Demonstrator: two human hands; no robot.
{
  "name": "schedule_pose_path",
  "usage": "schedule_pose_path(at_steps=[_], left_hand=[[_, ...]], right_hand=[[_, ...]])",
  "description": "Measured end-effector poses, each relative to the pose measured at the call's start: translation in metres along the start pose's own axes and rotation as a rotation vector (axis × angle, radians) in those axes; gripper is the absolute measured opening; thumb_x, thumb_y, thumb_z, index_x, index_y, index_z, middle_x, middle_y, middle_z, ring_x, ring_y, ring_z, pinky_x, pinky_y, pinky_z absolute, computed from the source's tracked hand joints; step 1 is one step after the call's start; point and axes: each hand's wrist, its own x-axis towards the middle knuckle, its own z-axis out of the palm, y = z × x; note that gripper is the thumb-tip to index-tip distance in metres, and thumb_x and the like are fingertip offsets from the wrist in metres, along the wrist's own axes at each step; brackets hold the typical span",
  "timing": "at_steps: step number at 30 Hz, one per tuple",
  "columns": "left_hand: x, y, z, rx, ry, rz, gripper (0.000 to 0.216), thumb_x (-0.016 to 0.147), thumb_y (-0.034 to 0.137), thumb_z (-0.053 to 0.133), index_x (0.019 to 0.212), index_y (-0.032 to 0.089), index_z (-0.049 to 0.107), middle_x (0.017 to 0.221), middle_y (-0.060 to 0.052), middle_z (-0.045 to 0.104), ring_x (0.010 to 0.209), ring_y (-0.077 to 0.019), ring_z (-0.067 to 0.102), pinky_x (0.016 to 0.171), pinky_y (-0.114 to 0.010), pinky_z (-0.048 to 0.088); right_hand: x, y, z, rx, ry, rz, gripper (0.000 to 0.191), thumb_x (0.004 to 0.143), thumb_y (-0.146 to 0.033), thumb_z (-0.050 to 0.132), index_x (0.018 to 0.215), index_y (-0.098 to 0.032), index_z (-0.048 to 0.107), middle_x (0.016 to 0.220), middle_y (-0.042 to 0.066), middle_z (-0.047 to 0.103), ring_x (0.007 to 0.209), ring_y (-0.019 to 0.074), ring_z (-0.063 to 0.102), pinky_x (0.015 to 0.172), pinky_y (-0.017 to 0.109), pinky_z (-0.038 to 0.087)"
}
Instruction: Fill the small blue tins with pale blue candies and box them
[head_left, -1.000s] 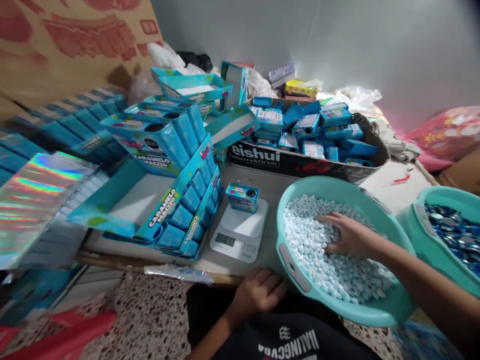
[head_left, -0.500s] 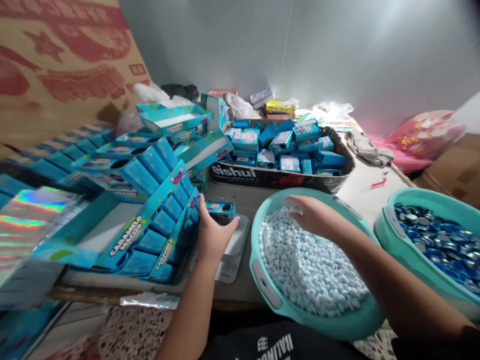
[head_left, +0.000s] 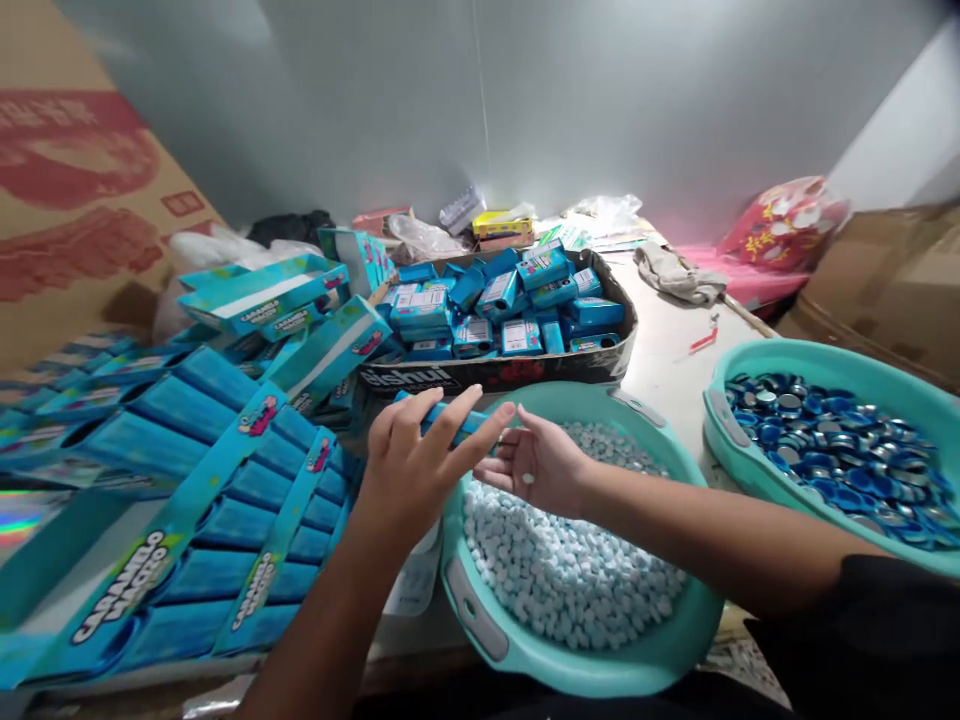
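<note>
My left hand (head_left: 416, 460) is closed round a small blue carton (head_left: 457, 425), tilted with its right end toward my right hand. Part of the carton is hidden behind the fingers. My right hand (head_left: 544, 465) is cupped, palm up, against or just beside that end; I cannot tell if they touch. One small whitish candy (head_left: 528, 478) lies on its palm. Both hands are above a turquoise basin (head_left: 469, 590) heaped with pale blue and white candies (head_left: 570, 570). A flat scale (head_left: 414, 585) shows partly beneath my left forearm.
Display trays (head_left: 180, 560) of blue cartons crowd the left. Behind the basin stands a black-sided box (head_left: 495, 372) piled with cartons. A second turquoise basin (head_left: 724, 420) at right contains blue and silver caps (head_left: 832, 450). A cloth (head_left: 679, 275) and a red-handled tool (head_left: 705, 338) lie behind.
The carton has been lifted off the scale by my left hand and tilted rightward. My right hand has turned palm up and come to the carton. The view has swung right.
</note>
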Motion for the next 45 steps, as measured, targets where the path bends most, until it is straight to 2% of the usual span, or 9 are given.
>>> schedule_pose_path(at_steps=[4, 9, 14, 22, 25, 28, 32, 38, 45], left_hand=[[0.0, 0.004, 0.002, 0.049, 0.052, -0.022, 0.054, 0.088, 0.018, 0.065, 0.137, 0.04, 0.054, 0.135, -0.002, 0.06, 0.119, -0.028, 0.049, 0.101, -0.044, 0.037], [0.008, 0.008, 0.0, 0.008, -0.079, 0.007, 0.054, 0.092, 0.019, 0.06, 0.141, 0.04, 0.05, 0.129, -0.002, 0.063, 0.117, -0.0275, 0.051, 0.101, -0.045, 0.033], [0.012, 0.005, -0.009, 0.07, 0.082, -0.096, 0.06, 0.086, 0.026, 0.069, 0.142, 0.037, 0.048, 0.121, -0.005, 0.066, 0.112, -0.0299, 0.053, 0.096, -0.045, 0.035], [-0.006, 0.009, 0.011, -0.012, -0.023, -0.182, 0.057, 0.082, 0.021, 0.069, 0.135, 0.034, 0.054, 0.118, -0.005, 0.067, 0.109, -0.0293, 0.055, 0.098, -0.047, 0.034], [-0.025, 0.008, 0.016, -0.075, 0.128, -0.391, 0.07, 0.075, 0.029, 0.075, 0.139, 0.028, 0.048, 0.118, -0.01, 0.064, 0.114, -0.0325, 0.055, 0.103, -0.051, 0.034], [-0.048, 0.007, 0.021, -0.279, 0.213, -0.716, 0.098, 0.068, 0.037, 0.081, 0.15, 0.019, 0.03, 0.13, -0.016, 0.057, 0.124, -0.0353, 0.052, 0.109, -0.053, 0.036], [-0.079, 0.005, 0.033, -0.558, 0.203, -1.152, 0.106, 0.068, 0.038, 0.083, 0.153, 0.023, 0.021, 0.151, -0.017, 0.039, 0.136, -0.0334, 0.045, 0.113, -0.051, 0.039], [-0.119, -0.001, 0.055, -0.933, -0.018, -1.363, 0.116, 0.062, 0.037, 0.087, 0.153, 0.023, 0.017, 0.142, -0.018, 0.049, 0.133, -0.0328, 0.05, 0.11, -0.05, 0.044], [-0.153, 0.011, 0.045, -0.879, 0.155, -1.298, 0.115, 0.066, 0.043, 0.086, 0.155, 0.025, 0.016, 0.154, -0.019, 0.034, 0.144, -0.0329, 0.036, 0.117, -0.051, 0.034]], right_hand=[[0.001, -0.006, -0.004, -0.014, 0.029, -0.059, 0.047, 0.104, -0.048, 0.026, 0.092, -0.014, 0.055, 0.071, 0.003, 0.061, 0.063, 0.0155, 0.066, 0.073, 0.03, 0.057], [0.001, -0.008, -0.004, 0.001, -0.002, -0.068, 0.048, 0.104, -0.051, 0.025, 0.087, -0.016, 0.054, 0.063, 0.0, 0.056, 0.059, 0.0145, 0.062, 0.071, 0.03, 0.057], [0.002, -0.007, -0.004, -0.034, 0.04, -0.017, 0.05, 0.104, -0.047, 0.021, 0.087, -0.014, 0.055, 0.071, 0.006, 0.063, 0.073, 0.0189, 0.07, 0.07, 0.031, 0.058], [0.0, -0.009, 0.0, -0.13, 0.081, -0.029, 0.049, 0.104, -0.044, 0.024, 0.086, -0.013, 0.057, 0.072, 0.004, 0.059, 0.068, 0.0166, 0.067, 0.071, 0.032, 0.056], [-0.002, -0.012, -0.005, -0.47, 0.089, -0.15, 0.049, 0.103, -0.048, 0.026, 0.093, -0.016, 0.062, 0.102, 0.011, 0.067, 0.098, 0.022, 0.066, 0.084, 0.039, 0.055], [-0.005, -0.015, -0.013, -1.255, 0.085, -0.46, 0.04, 0.097, -0.05, 0.044, 0.099, -0.017, 0.067, 0.13, 0.013, 0.061, 0.128, 0.0302, 0.05, 0.106, 0.047, 0.042], [-0.009, -0.013, -0.025, -2.101, 0.16, -0.566, 0.035, 0.095, -0.042, 0.05, 0.106, -0.015, 0.069, 0.126, 0.018, 0.062, 0.128, 0.0372, 0.048, 0.108, 0.05, 0.037], [-0.008, -0.007, -0.03, -2.43, 0.036, -0.279, 0.047, 0.091, -0.044, 0.059, 0.125, -0.012, 0.061, 0.141, 0.026, 0.047, 0.113, 0.0397, 0.061, 0.089, 0.048, 0.05], [-0.004, -0.014, -0.027, -2.391, -0.111, -0.321, 0.021, 0.089, -0.028, 0.061, 0.105, -0.015, 0.066, 0.109, 0.012, 0.063, 0.091, 0.027, 0.066, 0.077, 0.036, 0.049]])
